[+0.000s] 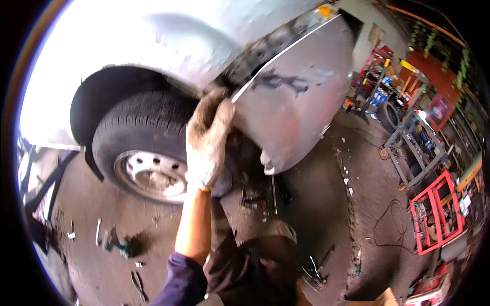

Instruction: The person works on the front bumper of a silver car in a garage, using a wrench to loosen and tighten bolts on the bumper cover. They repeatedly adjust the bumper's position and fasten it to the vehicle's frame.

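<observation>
Panel [306, 112], grey with dark smudges, observed tilted beside the pale car [153, 35], right of the wheel [153, 176]. Left hand [206, 137], gloved, is at the panel's near corner; its fingers [214, 97] are partly curled, thumb at the edge. Firmness of hold cannot be told. Right hand's state cannot be determined. Power tool [120, 245] and pliers [138, 286] lie on the floor [97, 278].
</observation>
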`<state>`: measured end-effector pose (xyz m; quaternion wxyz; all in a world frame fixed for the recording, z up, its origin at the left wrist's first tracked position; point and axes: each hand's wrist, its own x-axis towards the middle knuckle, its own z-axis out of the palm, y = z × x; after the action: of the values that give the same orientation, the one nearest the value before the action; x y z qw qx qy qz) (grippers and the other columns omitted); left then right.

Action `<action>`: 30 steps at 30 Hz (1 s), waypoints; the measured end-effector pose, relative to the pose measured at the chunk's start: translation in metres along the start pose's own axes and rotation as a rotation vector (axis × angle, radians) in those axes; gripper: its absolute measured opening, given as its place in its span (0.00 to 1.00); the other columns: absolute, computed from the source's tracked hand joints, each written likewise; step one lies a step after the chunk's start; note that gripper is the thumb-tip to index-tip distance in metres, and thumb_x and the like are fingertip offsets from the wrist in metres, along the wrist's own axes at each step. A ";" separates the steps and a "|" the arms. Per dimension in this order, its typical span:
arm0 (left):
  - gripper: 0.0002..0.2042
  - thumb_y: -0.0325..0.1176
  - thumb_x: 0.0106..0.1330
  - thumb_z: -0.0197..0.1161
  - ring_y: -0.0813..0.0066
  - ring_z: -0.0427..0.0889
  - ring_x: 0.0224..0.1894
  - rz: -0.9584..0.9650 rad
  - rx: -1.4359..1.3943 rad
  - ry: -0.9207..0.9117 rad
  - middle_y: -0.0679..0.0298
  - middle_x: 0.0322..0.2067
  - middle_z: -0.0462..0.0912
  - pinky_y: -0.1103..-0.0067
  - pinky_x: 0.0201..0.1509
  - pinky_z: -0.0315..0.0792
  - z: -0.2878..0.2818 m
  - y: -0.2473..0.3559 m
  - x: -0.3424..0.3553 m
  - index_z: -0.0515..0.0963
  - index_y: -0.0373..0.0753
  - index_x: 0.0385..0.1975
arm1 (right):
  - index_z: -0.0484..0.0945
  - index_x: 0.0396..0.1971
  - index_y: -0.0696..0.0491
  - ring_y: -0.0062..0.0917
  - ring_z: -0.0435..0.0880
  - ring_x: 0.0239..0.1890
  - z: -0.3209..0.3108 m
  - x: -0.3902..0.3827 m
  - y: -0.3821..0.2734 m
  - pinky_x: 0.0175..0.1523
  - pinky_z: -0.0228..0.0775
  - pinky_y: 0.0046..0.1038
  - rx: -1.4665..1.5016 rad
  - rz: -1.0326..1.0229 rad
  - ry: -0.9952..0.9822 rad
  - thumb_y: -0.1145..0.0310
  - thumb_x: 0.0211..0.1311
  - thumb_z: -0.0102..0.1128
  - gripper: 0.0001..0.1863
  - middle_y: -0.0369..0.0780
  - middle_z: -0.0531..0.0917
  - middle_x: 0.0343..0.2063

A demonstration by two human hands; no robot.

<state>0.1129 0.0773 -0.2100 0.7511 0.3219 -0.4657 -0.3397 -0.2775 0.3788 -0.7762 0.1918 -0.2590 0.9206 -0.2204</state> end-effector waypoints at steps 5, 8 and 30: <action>0.16 0.38 0.67 0.64 0.81 0.77 0.38 0.136 0.060 0.019 0.66 0.37 0.83 0.84 0.44 0.71 -0.030 -0.011 0.000 0.79 0.33 0.48 | 0.81 0.44 0.60 0.45 0.84 0.38 -0.015 0.022 0.010 0.50 0.76 0.40 0.001 -0.470 0.062 0.63 0.61 0.56 0.17 0.49 0.86 0.35; 0.15 0.39 0.68 0.63 0.80 0.79 0.28 0.107 0.328 0.121 0.64 0.30 0.82 0.84 0.34 0.73 -0.079 0.000 -0.023 0.80 0.34 0.47 | 0.80 0.44 0.60 0.48 0.83 0.41 -0.020 0.060 -0.007 0.49 0.74 0.41 -0.145 -0.307 -0.109 0.60 0.60 0.57 0.20 0.52 0.84 0.37; 0.14 0.40 0.61 0.58 0.51 0.82 0.46 -0.684 1.589 -1.594 0.51 0.40 0.83 0.62 0.51 0.74 -0.171 -0.440 -0.261 0.80 0.42 0.41 | 0.81 0.40 0.48 0.43 0.85 0.35 -0.067 0.077 -0.091 0.38 0.75 0.40 -0.363 -0.419 -0.426 0.63 0.62 0.58 0.10 0.48 0.85 0.29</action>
<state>0.0894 0.0696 -0.7488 -0.2945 0.5046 -0.7743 -0.2432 -0.3343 0.2860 -0.6926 0.2810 -0.5123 0.8110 -0.0288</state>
